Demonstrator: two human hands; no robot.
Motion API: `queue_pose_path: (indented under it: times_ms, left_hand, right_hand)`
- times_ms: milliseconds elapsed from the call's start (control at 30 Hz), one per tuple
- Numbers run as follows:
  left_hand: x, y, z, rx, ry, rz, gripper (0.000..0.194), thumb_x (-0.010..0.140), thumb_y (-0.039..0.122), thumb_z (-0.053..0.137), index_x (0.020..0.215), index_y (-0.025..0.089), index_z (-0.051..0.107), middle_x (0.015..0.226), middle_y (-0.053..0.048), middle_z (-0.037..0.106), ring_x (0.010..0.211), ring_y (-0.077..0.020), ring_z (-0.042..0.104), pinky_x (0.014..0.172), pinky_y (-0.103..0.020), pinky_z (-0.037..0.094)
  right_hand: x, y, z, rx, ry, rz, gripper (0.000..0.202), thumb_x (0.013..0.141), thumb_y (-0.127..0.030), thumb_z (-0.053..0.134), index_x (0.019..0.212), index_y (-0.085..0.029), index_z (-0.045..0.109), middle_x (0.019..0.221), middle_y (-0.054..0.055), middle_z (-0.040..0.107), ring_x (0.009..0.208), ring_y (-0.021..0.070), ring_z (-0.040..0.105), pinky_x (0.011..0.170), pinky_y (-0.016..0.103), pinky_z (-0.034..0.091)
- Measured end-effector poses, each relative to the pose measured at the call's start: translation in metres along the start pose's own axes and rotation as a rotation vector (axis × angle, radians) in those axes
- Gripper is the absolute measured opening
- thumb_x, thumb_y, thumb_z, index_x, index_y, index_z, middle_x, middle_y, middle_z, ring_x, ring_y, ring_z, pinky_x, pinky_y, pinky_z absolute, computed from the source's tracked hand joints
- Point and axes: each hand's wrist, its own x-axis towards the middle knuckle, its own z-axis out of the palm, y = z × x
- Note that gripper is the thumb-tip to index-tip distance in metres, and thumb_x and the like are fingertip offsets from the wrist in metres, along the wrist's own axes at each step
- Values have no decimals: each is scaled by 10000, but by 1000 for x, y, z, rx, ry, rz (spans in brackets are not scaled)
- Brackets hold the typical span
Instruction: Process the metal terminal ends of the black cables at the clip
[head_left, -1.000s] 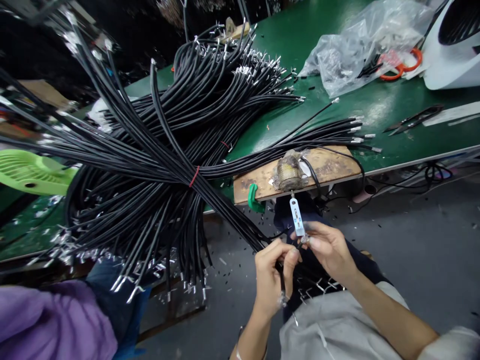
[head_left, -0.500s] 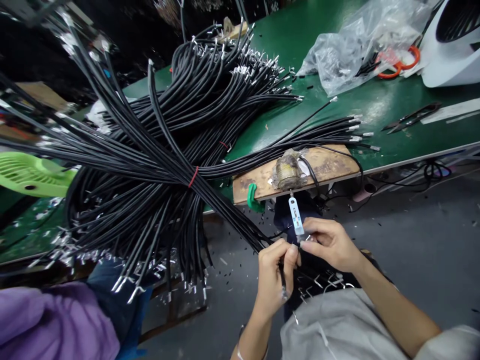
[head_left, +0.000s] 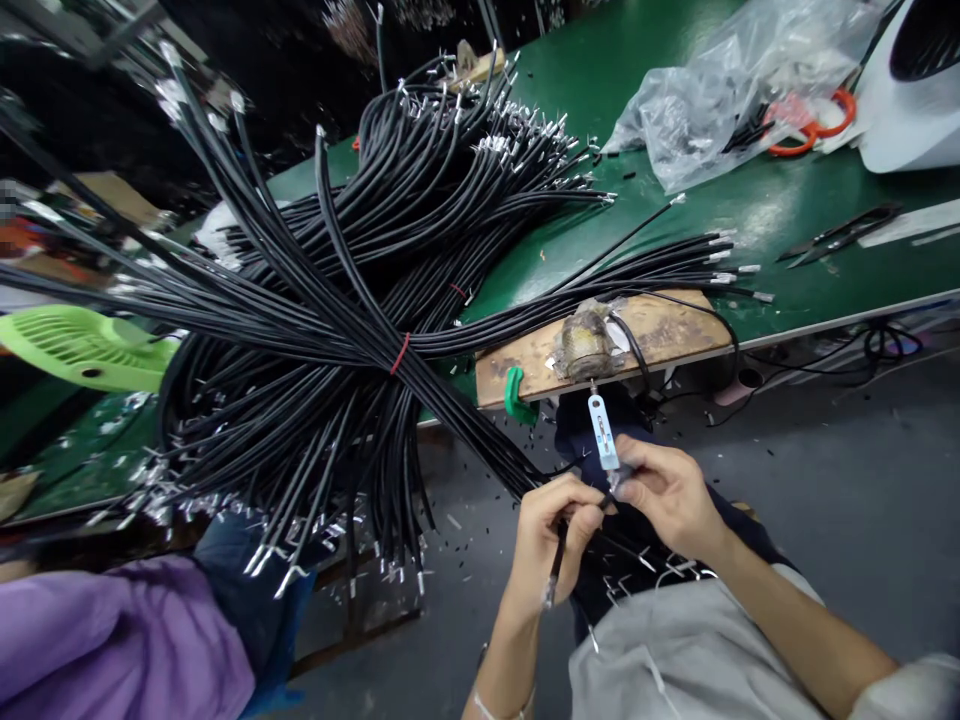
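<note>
My left hand (head_left: 555, 525) is closed round a black cable (head_left: 556, 565), whose lower end sticks out below the palm. The fingers of my right hand (head_left: 671, 495) pinch the cable's upper end, blurred by motion. Just above the fingertips a light-blue slotted tool (head_left: 602, 432) points down from a tape-wrapped lump (head_left: 586, 345) on a wooden board (head_left: 517, 375). Whether the cable touches the tool is hard to see. Left of my hands, a thick bundle of black cables (head_left: 465, 425) with a red tie (head_left: 400, 353) hangs over the table edge. Cable ends with bare wires (head_left: 637, 560) lie on my lap.
A green clamp (head_left: 517, 395) grips the board's edge. Further back on the green table (head_left: 551, 255) are more black cables (head_left: 420, 160), a clear plastic bag (head_left: 675, 120), orange-handled scissors (head_left: 814, 130) and snips (head_left: 840, 232). At left are a green fan (head_left: 82, 345) and a person's purple sleeve (head_left: 112, 640).
My right fingers have closed in on the cable end below the blue tool, and the left hand's cable has tilted a little. The whole view has shifted slightly.
</note>
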Motion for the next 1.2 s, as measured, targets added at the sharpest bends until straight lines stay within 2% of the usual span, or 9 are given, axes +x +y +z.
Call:
queue_pose_path:
  times_ms: [100, 200, 267, 367, 467, 633, 967, 1067, 1200]
  left_hand:
    - [6, 1, 0, -54, 16, 90, 175, 831, 282, 607, 753, 126, 626, 695, -28, 543, 611, -67, 471, 561, -188, 344]
    - [9, 2, 2, -9, 67, 146, 121, 792, 229, 653, 736, 126, 622, 687, -23, 530, 636, -73, 469, 583, -195, 345]
    - [8, 4, 3, 33, 88, 159, 83, 775, 187, 664, 732, 131, 621, 686, -17, 532, 650, -73, 479, 597, -190, 357]
    - [4, 5, 3, 26, 131, 201, 69, 763, 165, 672, 732, 138, 616, 680, -11, 543, 652, -72, 494, 598, -179, 375]
    - [4, 4, 4, -48, 190, 259, 79, 760, 165, 673, 737, 147, 599, 692, -6, 551, 660, -71, 505, 609, -172, 392]
    - [14, 2, 9, -75, 247, 231, 83, 755, 160, 675, 736, 147, 596, 703, -4, 529, 676, -69, 498, 620, -166, 389]
    - [12, 11, 10, -62, 175, 73, 91, 789, 186, 637, 726, 127, 611, 678, -13, 502, 619, -65, 443, 569, -182, 332]
    - [8, 11, 9, -48, 185, 93, 78, 773, 168, 650, 714, 129, 617, 660, -12, 514, 616, -66, 452, 574, -183, 344]
    - [6, 7, 6, -41, 141, 78, 51, 762, 165, 653, 727, 128, 657, 674, -33, 577, 622, -76, 515, 581, -179, 403]
  right_hand:
    - [10, -2, -14, 409, -270, 430, 321, 786, -388, 661, 812, -84, 560, 683, 23, 488, 584, 62, 441, 530, 184, 358]
    - [25, -9, -32, 288, -410, 601, 398, 701, -418, 728, 782, -55, 587, 629, 13, 487, 539, 45, 404, 503, 176, 309]
    - [36, -15, -41, 104, -327, 632, 403, 644, -415, 765, 711, -64, 579, 580, 5, 490, 520, 50, 408, 494, 184, 299]
    - [53, -23, -41, 35, -128, 536, 446, 643, -489, 752, 697, -80, 582, 602, 12, 518, 553, 58, 424, 525, 190, 316]
    - [62, -24, -23, 154, -145, 437, 519, 679, -585, 697, 696, -81, 572, 648, 23, 521, 595, 66, 436, 566, 197, 346]
    - [58, -15, 3, 501, -46, 483, 492, 671, -554, 727, 714, -94, 557, 658, 24, 503, 590, 72, 452, 547, 189, 376]
    - [45, 16, -11, 714, -87, 500, 493, 777, -597, 613, 825, -106, 623, 763, 79, 590, 683, 116, 546, 625, 226, 455]
    - [31, 25, -32, 543, 18, 423, 429, 823, -546, 589, 861, -120, 629, 739, 67, 578, 678, 114, 531, 605, 225, 430]
    - [0, 9, -47, -136, 231, 101, 141, 856, -271, 611, 799, -142, 607, 726, 33, 553, 655, 99, 493, 600, 230, 396]
